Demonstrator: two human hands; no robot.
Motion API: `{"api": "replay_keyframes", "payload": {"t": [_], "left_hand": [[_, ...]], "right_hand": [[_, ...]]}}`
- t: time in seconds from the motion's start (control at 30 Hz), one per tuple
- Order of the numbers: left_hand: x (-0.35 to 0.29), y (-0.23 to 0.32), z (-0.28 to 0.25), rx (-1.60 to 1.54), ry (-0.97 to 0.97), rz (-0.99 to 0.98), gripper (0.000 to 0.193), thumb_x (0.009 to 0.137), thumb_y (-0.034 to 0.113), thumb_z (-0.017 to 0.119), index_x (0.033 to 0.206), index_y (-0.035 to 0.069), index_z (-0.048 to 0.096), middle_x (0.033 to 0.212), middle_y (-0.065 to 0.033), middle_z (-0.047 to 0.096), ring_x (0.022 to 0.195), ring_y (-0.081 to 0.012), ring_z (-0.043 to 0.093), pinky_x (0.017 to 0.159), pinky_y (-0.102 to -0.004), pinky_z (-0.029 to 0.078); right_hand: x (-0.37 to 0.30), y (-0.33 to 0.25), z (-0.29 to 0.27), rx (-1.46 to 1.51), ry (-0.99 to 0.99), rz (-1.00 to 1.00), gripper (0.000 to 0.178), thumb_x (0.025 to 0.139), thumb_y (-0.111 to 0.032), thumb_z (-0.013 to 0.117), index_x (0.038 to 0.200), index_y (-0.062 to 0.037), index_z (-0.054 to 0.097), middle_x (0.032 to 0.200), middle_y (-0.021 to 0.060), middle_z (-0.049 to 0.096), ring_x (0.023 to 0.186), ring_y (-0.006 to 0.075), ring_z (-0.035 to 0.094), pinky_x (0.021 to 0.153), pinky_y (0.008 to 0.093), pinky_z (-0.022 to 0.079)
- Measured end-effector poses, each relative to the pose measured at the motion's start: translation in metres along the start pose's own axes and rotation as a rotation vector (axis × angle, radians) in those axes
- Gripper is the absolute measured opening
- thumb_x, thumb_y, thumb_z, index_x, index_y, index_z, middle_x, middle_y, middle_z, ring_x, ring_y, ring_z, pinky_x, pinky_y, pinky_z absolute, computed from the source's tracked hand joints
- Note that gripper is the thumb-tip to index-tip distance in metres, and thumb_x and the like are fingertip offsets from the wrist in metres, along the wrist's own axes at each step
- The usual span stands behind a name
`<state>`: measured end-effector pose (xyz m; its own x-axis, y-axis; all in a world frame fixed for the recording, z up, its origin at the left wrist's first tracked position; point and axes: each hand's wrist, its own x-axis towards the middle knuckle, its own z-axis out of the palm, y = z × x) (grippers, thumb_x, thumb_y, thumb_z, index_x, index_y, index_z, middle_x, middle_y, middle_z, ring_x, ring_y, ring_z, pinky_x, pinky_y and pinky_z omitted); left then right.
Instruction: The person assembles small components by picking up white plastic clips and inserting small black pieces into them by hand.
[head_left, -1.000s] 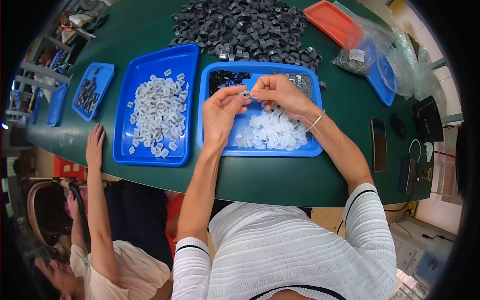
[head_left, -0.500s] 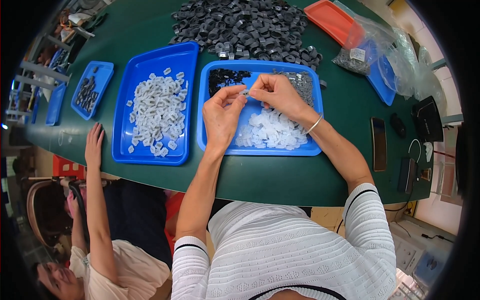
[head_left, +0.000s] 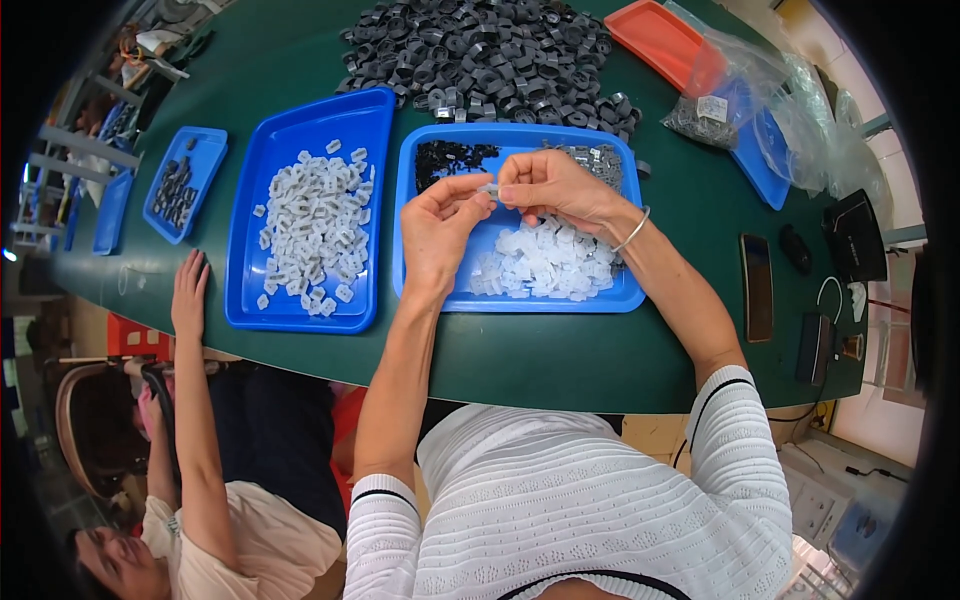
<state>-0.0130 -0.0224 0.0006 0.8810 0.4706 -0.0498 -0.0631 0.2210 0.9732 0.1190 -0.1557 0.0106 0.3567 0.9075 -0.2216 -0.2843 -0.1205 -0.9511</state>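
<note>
Green tabletop [head_left: 560, 360] carries everything here, and the trays sit in a row within arm's reach. At far left a small blue tray [head_left: 205, 150] holds dark bits, and a co-worker's hand [head_left: 188, 295] rests flat on the table edge just below it. Next comes a long blue tray [head_left: 300, 315] scattered with pale grey clips [head_left: 315, 230]. The middle blue tray [head_left: 520, 300] lies straight ahead of the person, with translucent white pieces [head_left: 545, 260] heaped at its near side, black bits in its far left corner and grey ones in its far right.

Above that tray the left hand [head_left: 435, 235] and right hand [head_left: 550, 185] meet, fingertips pressed together on one small white part [head_left: 490, 188], each pinching an end so it is raised clear of the heap where the eyes can follow it. Beyond lies a pile of dark grey rings [head_left: 480, 50]; to the right an orange tray [head_left: 665, 40], a clear plastic bag [head_left: 790, 110] and a phone [head_left: 757, 285].
</note>
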Motion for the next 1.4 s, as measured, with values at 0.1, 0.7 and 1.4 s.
{"api": "replay_keyframes", "payload": {"t": [0.1,0.7,1.4], "left_hand": [[0.001,-0.002,-0.001,0.046,-0.027,0.031,0.02,0.084,-0.001,0.064,0.104,-0.005,0.065,0.09,-0.0092,0.068,0.078,-0.0121,0.064,0.073,-0.0229,0.052],[0.026,0.053,-0.069,0.589,0.426,0.41,0.017,0.083,0.009,0.068,0.098,0.002,0.068,0.088,-0.0058,0.069,0.078,-0.0141,0.063,0.074,-0.0257,0.05],[0.078,0.032,-0.142,1.903,0.357,0.684,0.043,0.091,0.041,0.054,0.121,0.011,0.06,0.126,-0.021,0.054,0.127,-0.0365,0.042,0.106,-0.0563,0.024]], "right_hand": [[0.003,0.003,-0.001,-0.012,0.0,-0.016,0.019,0.084,-0.018,0.071,0.081,-0.0048,0.058,0.074,-0.0003,0.057,0.057,0.0056,0.053,0.051,0.0182,0.044],[-0.139,-0.119,0.091,-1.068,0.42,-1.144,0.02,0.06,0.003,0.061,0.077,-0.0074,0.065,0.083,0.0059,0.063,0.068,0.0203,0.06,0.06,0.0268,0.047],[-0.014,-0.047,-0.002,-1.486,0.318,-0.535,0.014,0.078,-0.002,0.062,0.092,-0.0015,0.065,0.084,0.0123,0.061,0.077,0.0315,0.061,0.069,0.0412,0.05]]}}
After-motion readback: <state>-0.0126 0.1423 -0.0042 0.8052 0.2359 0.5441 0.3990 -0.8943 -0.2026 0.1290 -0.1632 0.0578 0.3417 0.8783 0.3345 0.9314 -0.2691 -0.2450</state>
